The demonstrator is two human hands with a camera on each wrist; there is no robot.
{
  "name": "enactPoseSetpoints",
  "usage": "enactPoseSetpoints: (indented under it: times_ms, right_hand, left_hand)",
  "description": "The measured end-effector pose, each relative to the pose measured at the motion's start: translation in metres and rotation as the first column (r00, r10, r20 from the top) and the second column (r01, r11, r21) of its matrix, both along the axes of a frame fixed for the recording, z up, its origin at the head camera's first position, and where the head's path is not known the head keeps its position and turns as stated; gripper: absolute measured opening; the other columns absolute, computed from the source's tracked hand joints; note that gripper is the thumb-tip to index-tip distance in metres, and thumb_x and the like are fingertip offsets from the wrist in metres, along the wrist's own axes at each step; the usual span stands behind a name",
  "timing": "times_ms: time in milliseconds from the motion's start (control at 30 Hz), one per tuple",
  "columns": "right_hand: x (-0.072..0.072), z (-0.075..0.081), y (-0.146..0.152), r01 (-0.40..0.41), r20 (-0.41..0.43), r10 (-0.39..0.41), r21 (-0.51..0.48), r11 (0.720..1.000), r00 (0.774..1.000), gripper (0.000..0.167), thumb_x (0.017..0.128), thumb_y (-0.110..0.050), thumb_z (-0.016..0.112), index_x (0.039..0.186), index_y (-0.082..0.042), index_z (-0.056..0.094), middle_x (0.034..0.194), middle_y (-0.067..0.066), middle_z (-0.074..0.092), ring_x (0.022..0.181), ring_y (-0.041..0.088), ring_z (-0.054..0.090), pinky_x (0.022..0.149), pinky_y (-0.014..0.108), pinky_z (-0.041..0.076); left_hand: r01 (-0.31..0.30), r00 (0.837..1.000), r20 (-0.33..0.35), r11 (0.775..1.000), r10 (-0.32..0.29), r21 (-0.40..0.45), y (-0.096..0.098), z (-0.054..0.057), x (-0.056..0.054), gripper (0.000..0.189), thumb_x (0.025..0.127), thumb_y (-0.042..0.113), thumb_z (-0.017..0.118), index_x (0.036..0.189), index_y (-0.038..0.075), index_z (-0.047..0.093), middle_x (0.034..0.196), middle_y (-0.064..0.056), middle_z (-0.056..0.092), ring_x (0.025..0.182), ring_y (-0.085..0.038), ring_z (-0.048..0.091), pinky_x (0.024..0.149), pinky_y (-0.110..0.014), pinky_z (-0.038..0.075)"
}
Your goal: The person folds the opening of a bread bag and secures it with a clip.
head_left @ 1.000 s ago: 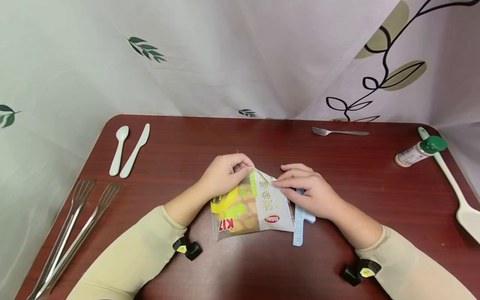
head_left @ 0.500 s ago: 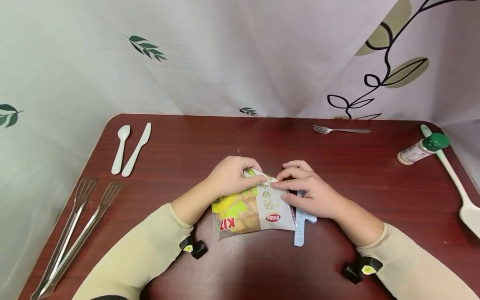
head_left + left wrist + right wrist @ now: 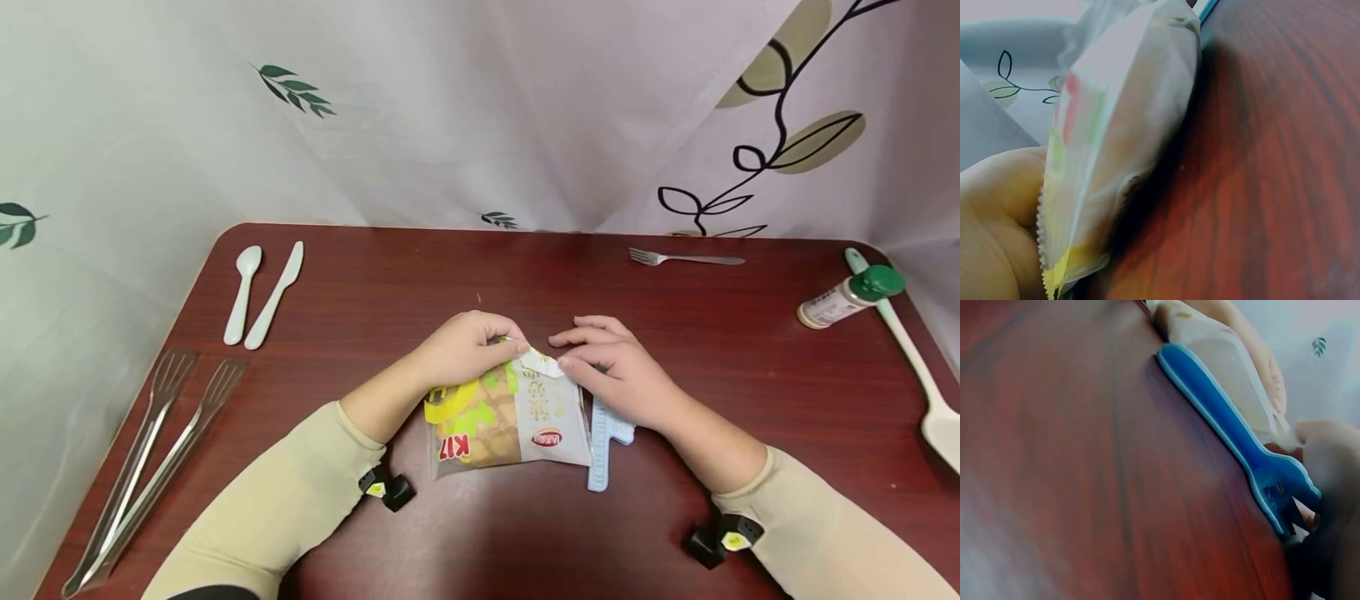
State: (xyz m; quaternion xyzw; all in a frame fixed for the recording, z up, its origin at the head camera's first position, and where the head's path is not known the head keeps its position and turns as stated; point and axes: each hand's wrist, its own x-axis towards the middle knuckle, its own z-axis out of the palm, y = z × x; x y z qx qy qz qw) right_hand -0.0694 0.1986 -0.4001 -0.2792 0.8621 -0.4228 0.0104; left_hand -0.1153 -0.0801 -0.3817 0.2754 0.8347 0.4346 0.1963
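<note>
A bread packet (image 3: 487, 429), clear and yellow at one end and white at the other, lies at the middle of the table. Its top edge is folded over in a small white flap. My left hand (image 3: 463, 348) pinches that edge between thumb and fingers. My right hand (image 3: 622, 375) has its thumb at the flap's right end, with the fingers loosely extended above the packet. A light blue plastic bag clip (image 3: 598, 467) lies beside the packet's right end, partly under my right hand. In the right wrist view the clip (image 3: 1222, 415) appears close by, below the packet (image 3: 1222, 356).
Metal tongs (image 3: 142, 483), a pale spoon (image 3: 238, 304) and a pale knife (image 3: 273, 300) lie at the left. A metal fork (image 3: 686, 259) is at the back. On the right, a green-capped shaker bottle (image 3: 832, 304) lies by a long-handled pale utensil (image 3: 907, 358).
My left hand has shifted right along the packet's top edge, which has been folded down into a flap. My right fingers have lifted off the edge and spread.
</note>
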Motion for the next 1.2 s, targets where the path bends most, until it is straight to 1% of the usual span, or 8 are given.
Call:
enactPoseSetpoints:
  times_ms: [67,200,400,567,700,800,967,1200]
  right_hand:
    - [0.0005,0.0007,-0.0009,-0.008,0.004,0.008,0.034,0.999,1.0,0.013,0.099,-0.014,0.076,0.097,-0.023,0.085,0.133,-0.001,0.072,0.146,0.034,0.042,0.118,0.06,0.027]
    - [0.0011,0.0021,-0.0021,-0.015,0.007,0.014,0.046,0.999,1.0,0.017,0.095,-0.013,0.081,0.087,-0.027,0.082,0.134,-0.001,0.072,0.146,0.035,0.042,0.118,0.062,0.025]
    - [0.001,0.0027,-0.0026,-0.014,0.037,0.013,0.039,0.999,0.999,0.022,0.09,-0.013,0.086,0.081,-0.031,0.079,0.132,-0.001,0.072,0.146,0.035,0.041,0.118,0.062,0.025]
    - [0.0016,0.0043,-0.0035,0.0,0.051,0.0,0.01,1.0,0.999,0.028,0.084,-0.013,0.092,0.075,-0.034,0.076,0.128,-0.003,0.074,0.145,0.035,0.043,0.117,0.06,0.028]
    - [0.0024,0.005,-0.0041,0.018,0.057,-0.018,-0.01,1.0,0.998,0.033,0.079,-0.015,0.096,0.07,-0.036,0.072,0.125,-0.004,0.074,0.144,0.034,0.044,0.116,0.058,0.03]
    - [0.0024,0.0044,-0.0032,0.013,0.059,-0.013,-0.01,1.0,0.998,0.026,0.085,-0.015,0.091,0.074,-0.034,0.076,0.126,-0.003,0.074,0.144,0.033,0.043,0.116,0.059,0.029]
    - [0.001,0.0034,-0.0012,-0.014,0.047,0.014,0.015,1.0,0.999,0.018,0.094,-0.012,0.079,0.086,-0.028,0.083,0.131,-0.001,0.073,0.146,0.035,0.041,0.117,0.061,0.024]
    - [0.0002,0.0022,-0.0014,-0.041,0.037,0.04,0.038,0.998,0.999,0.023,0.09,-0.013,0.085,0.08,-0.033,0.081,0.131,-0.002,0.073,0.146,0.036,0.04,0.117,0.064,0.022]
  left_hand:
    - [-0.001,1.0,0.003,1.0,0.001,-0.001,-0.0001,-0.0002,0.0001,0.016,0.106,0.025,0.065,0.104,0.019,0.081,0.09,0.011,0.074,0.087,-0.01,0.068,0.084,-0.033,0.054]
    - [-0.035,0.999,-0.001,0.999,0.035,-0.008,0.0003,0.0009,0.0004,0.016,0.105,0.028,0.067,0.107,0.021,0.081,0.092,0.012,0.075,0.086,-0.01,0.068,0.083,-0.034,0.054]
    - [-0.032,0.999,-0.001,0.999,0.032,-0.022,0.001,0.0045,0.001,0.012,0.097,0.034,0.079,0.096,0.022,0.081,0.069,0.009,0.069,0.062,-0.015,0.062,0.062,-0.032,0.048]
    - [-0.018,0.999,0.034,1.0,0.019,-0.012,0.001,0.0038,-0.0004,0.019,0.103,0.031,0.07,0.089,0.022,0.08,0.072,0.01,0.071,0.07,-0.012,0.065,0.065,-0.03,0.049]
    - [0.0,1.0,0.026,1.0,0.001,-0.022,0.0009,0.0053,-0.0013,0.031,0.107,0.032,0.063,0.08,0.021,0.075,0.065,0.008,0.061,0.067,-0.013,0.059,0.062,-0.029,0.043]
    - [0.007,0.999,0.033,1.0,-0.006,-0.026,0.0011,0.0055,-0.002,0.036,0.109,0.031,0.061,0.077,0.021,0.073,0.062,0.006,0.057,0.063,-0.013,0.055,0.059,-0.029,0.04]
    - [0.001,0.998,0.057,1.0,-0.001,-0.01,0.0005,0.0049,-0.0021,0.032,0.109,0.032,0.061,0.082,0.021,0.076,0.066,0.006,0.062,0.064,-0.014,0.057,0.06,-0.029,0.042]
    - [0.02,0.998,0.058,1.0,-0.021,0.013,0.0001,0.0021,-0.0005,0.01,0.101,0.029,0.075,0.101,0.023,0.083,0.076,0.012,0.074,0.071,-0.013,0.067,0.067,-0.03,0.05]
